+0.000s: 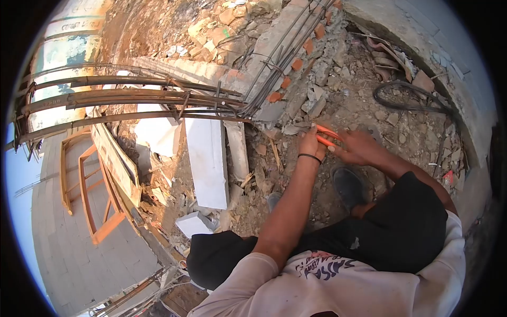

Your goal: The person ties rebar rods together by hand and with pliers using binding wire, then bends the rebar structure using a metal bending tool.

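In front of my knees, both my hands meet around pincers (328, 130) with two orange handles. The handles lie side by side, slightly spread, between the hands. My left hand (310, 145), with a dark band at its wrist, is closed at the left end of the handles. From the other side, my right hand (356, 147) has its fingers closed at their right end. The jaws of the tool are hidden or too small to make out. Just beyond the hands, a bundle of steel rebar (264, 79) runs over a broken concrete beam.
Long rusty rebar (132, 96) juts left at about knee height. White blocks (207, 164) and wooden frames (100, 195) stand to the left. A coil of black cable (401, 98) lies on rubble at the right, by a concrete wall (470, 111). Broken bricks (285, 82) line the beam.
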The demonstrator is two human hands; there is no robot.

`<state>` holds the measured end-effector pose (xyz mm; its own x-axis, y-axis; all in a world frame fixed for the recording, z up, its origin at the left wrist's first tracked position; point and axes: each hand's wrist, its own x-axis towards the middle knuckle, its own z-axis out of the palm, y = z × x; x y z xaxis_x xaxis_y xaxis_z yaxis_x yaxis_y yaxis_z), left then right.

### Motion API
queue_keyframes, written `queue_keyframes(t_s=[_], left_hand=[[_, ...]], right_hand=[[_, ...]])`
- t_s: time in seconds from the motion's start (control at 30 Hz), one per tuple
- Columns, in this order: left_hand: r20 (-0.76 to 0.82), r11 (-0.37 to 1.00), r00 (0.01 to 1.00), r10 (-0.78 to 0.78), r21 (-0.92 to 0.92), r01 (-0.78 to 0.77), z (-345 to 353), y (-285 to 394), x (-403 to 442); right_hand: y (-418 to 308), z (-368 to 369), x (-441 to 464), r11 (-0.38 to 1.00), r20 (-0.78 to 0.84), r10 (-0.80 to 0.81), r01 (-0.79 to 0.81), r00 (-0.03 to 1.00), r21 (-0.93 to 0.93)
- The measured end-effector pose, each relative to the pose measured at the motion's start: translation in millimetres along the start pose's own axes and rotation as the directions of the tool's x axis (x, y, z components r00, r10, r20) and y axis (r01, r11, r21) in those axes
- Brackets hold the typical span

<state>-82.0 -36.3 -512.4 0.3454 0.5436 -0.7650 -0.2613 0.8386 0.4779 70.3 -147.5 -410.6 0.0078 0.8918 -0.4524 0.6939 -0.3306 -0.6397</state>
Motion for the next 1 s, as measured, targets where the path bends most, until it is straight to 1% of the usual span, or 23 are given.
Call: queue_keyframes(t_s=[0.03, 0.07, 0.1, 0.17, 0.23, 0.27, 0.33, 0.37, 0.4, 0.47, 0.5, 0.53, 0.57, 0.6, 0.67, 0.7, 0.73, 0.77, 0.8, 0.83, 0.9, 0.93, 1.0], left_hand=[[0.030, 0.993, 0.994, -0.107, 0.045, 0.106, -2, 0, -5], [0.021, 0.993, 0.994, -0.106, 0.053, 0.105, -5, 3, -10], [0.037, 0.983, 0.989, -0.141, 0.120, 0.136, -9, 3, -12], [0.048, 0.968, 0.983, -0.179, 0.189, 0.167, -16, 4, -17], [-0.049, 0.918, 0.977, -0.205, 0.337, 0.210, -26, 3, -19], [-0.048, 0.919, 0.978, -0.202, 0.335, 0.206, -30, 0, -21], [-0.161, 0.915, 0.986, -0.053, 0.389, 0.112, -39, -3, -28], [-0.260, 0.908, 0.965, -0.027, 0.397, 0.133, -54, -11, -18], [-0.260, 0.914, 0.965, -0.020, 0.387, 0.123, -65, -16, -16], [-0.322, 0.754, 0.947, 0.006, 0.623, 0.207, -81, -21, -18], [-0.324, 0.766, 0.946, 0.012, 0.611, 0.200, -86, -19, -17], [-0.241, 0.369, 0.969, 0.056, 0.907, 0.205, -91, -14, -18], [-0.151, -0.116, 0.987, 0.056, 0.981, 0.156, -95, -10, -20], [-0.155, -0.090, 0.986, 0.061, 0.983, 0.160, -93, -4, -24], [-0.058, 0.058, 0.970, 0.235, 0.997, 0.046, -72, 21, -30], [-0.107, 0.517, 0.951, 0.289, 0.854, -0.061, -58, 34, -34], [-0.175, 0.843, 0.935, 0.309, 0.506, -0.184, -42, 48, -40], [-0.109, 0.900, 0.945, 0.308, 0.357, -0.252, -21, 65, -53], [-0.044, 0.933, 0.947, 0.318, 0.193, -0.305, -7, 82, -63], [-0.043, 0.935, 0.946, 0.320, 0.179, -0.308, -5, 93, -66], [0.345, 0.668, 0.875, 0.339, 0.566, -0.483, -5, 110, -69], [0.341, 0.676, 0.876, 0.342, 0.559, -0.481, -10, 117, -68], [0.413, 0.390, 0.877, 0.244, 0.787, -0.479, -16, 128, -70]], right_hand=[[9, 6, -3, 0.998, -0.074, -0.038, 0.033, 0.997, -0.061], [16, 13, -4, 0.991, -0.147, -0.077, 0.059, 0.986, -0.121], [17, 14, -3, 0.992, -0.148, -0.077, 0.060, 0.986, -0.111], [21, 9, -3, 0.988, -0.262, -0.134, 0.108, 0.956, -0.113], [17, 3, -1, 0.996, -0.275, -0.063, 0.041, 0.959, -0.084], [15, -1, 1, 0.998, -0.284, 0.004, -0.022, 0.959, -0.059], [17, -9, 3, 0.999, -0.332, 0.010, -0.022, 0.943, -0.033], [18, -13, 5, 1.000, -0.379, 0.024, -0.026, 0.925, 0.001], [20, -19, 5, 1.000, -0.376, 0.009, -0.014, 0.927, -0.011], [21, -36, 3, 0.999, -0.438, 0.014, -0.029, 0.899, -0.027], [14, -46, 0, 0.999, -0.432, -0.003, -0.016, 0.902, -0.042], [4, -59, -3, 0.999, -0.438, 0.010, 0.008, 0.899, 0.038], [-5, -70, -5, 0.993, -0.439, 0.022, 0.031, 0.898, 0.114], [-14, -79, -6, 0.995, -0.428, 0.003, 0.041, 0.904, 0.095], [-28, -94, -5, 0.997, -0.440, -0.023, 0.056, 0.898, 0.062], [-32, -99, -2, 0.997, -0.435, -0.032, 0.058, 0.900, 0.047], [-34, -103, 0, 0.994, -0.422, -0.104, 0.109, 0.901, -0.012], [-37, -105, 1, 0.985, -0.404, -0.175, 0.160, 0.898, -0.070], [-42, -106, 0, 0.984, -0.399, -0.179, 0.159, 0.899, -0.083], [-48, -106, 0, 0.988, -0.365, -0.155, 0.136, 0.918, -0.075], [-53, -107, 1, 0.990, -0.325, -0.135, 0.114, 0.936, -0.080], [-50, -105, 1, 0.991, -0.327, -0.132, 0.128, 0.936, -0.033], [-49, -102, 0, 0.990, -0.321, -0.127, 0.137, 0.939, 0.010]])
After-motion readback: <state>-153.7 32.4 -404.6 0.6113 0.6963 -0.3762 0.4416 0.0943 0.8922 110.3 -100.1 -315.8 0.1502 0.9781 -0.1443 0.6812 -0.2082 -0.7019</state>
